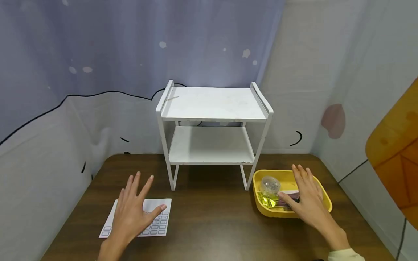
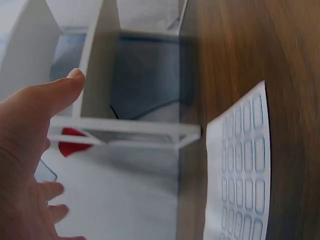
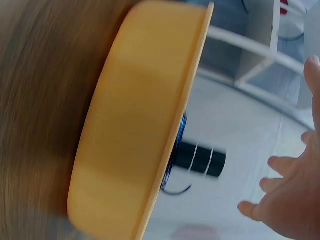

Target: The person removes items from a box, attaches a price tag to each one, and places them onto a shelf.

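My left hand (image 1: 129,214) is held with spread, straight fingers over a white sheet (image 1: 156,232) printed with rows of small blue-edged boxes. In the left wrist view that sheet (image 2: 240,170) lies flat on the table beside the hand. My right hand (image 1: 308,199), fingers also extended, is over the right part of a yellow tray (image 1: 271,214). Inside the tray are a clear round container (image 1: 270,185), a shiny gold-yellow packet (image 1: 267,200) and some dark thin items partly hidden by the hand. A black cylindrical thing (image 3: 200,159) rises past the tray's rim in the right wrist view. Neither hand holds anything.
A white two-tier shelf (image 1: 212,145) stands at the back middle of the brown wooden table (image 1: 209,221), between the sheet and the tray. Patterned cloth (image 1: 130,119) hangs behind and along the sides. An orange printed shape (image 1: 398,156) is on the right side.
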Demonstrator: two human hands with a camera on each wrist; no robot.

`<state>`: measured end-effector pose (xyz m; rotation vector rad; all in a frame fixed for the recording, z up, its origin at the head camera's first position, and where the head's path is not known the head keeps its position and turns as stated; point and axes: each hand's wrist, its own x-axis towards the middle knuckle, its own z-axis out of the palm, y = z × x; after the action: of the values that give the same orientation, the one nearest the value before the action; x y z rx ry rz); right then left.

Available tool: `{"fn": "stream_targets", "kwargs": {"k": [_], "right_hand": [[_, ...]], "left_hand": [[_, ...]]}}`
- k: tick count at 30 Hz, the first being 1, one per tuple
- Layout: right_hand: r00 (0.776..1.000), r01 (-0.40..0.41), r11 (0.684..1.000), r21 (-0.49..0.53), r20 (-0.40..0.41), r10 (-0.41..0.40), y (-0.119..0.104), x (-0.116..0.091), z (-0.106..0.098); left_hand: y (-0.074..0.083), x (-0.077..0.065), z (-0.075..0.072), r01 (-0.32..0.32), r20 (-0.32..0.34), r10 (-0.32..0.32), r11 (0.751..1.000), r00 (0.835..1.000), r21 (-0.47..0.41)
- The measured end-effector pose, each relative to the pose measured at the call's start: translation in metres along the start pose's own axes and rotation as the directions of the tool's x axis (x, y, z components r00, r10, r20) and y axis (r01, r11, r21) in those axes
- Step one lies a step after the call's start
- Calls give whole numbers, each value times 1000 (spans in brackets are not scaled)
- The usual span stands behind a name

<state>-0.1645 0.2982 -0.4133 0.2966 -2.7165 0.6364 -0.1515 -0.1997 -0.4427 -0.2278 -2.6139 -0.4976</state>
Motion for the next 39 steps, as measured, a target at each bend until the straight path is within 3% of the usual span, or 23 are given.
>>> {"fn": "stream_targets", "kwargs": {"k": [6, 10, 17, 22, 28, 32, 35, 39], "right_hand": [[1000, -8, 999, 54, -24, 9, 29, -9, -21], [999, -20, 996, 89, -38, 23, 55, -17, -27], [996, -91, 983, 163, 20, 88, 93, -30, -23], [980, -180, 965, 191, 123, 158, 107, -35, -19], [951, -256, 956, 143, 216, 222, 117, -39, -18], [944, -265, 956, 123, 237, 231, 123, -40, -17], [944, -271, 951, 149, 234, 233, 127, -42, -15], [945, -283, 933, 223, 231, 231, 132, -47, -14]], "left_hand": [[27, -7, 1, -36, 34, 39, 996, 999, -86], [47, -6, 8, -71, 50, 83, 977, 995, -201], [91, 4, 32, -153, 65, 195, 904, 979, -399], [124, 15, 56, -187, 95, 277, 827, 956, -530], [158, 34, 85, -262, 102, 410, 735, 907, -626], [183, 50, 100, -318, 93, 488, 689, 868, -651], [202, 59, 111, -348, 102, 533, 673, 840, -653], [230, 67, 126, -427, 105, 607, 661, 787, -618]]}}
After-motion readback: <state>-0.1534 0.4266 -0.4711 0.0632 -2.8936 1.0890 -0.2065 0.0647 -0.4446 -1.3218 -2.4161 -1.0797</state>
